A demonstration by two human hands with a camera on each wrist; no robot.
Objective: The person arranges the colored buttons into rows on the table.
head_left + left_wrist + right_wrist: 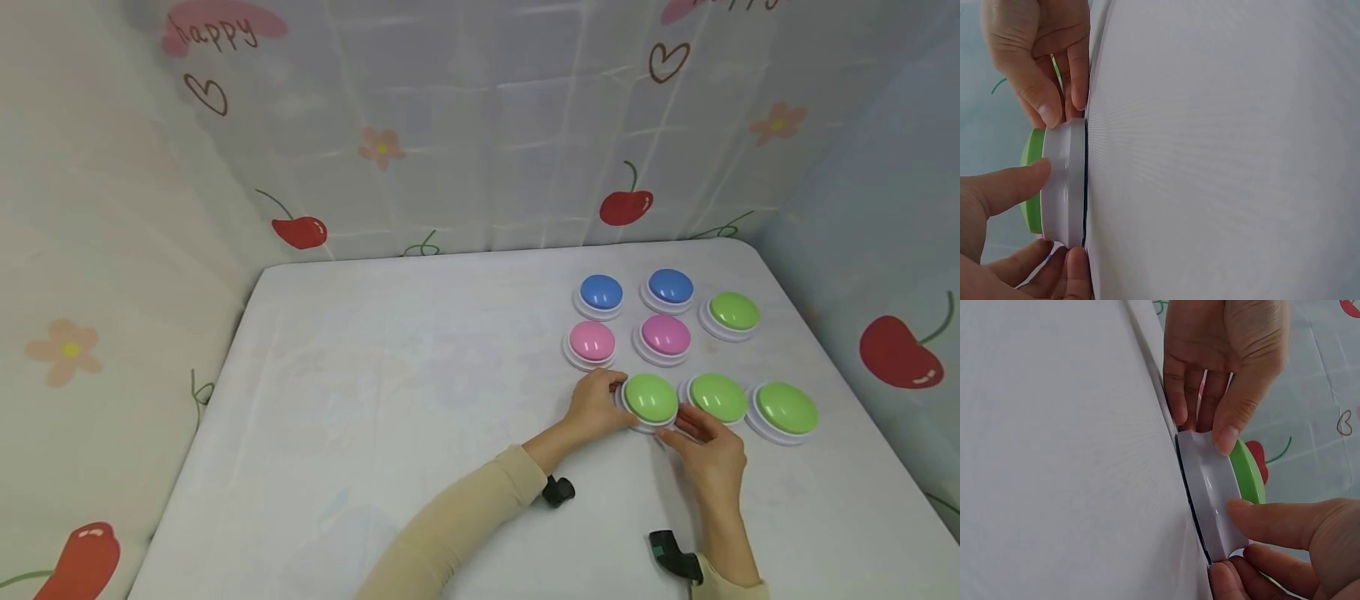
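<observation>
Now both hands (596,408) (710,462) grip a glossy green domed button (651,397), its round white plastic base (1067,194) partly hidden behind thumbs (1275,521).

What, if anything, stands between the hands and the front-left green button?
Nothing visible does: the left hand and right hand both grip the front-left green button by its white base. The next green button sits close by on the right, but not between hand and button.
</observation>
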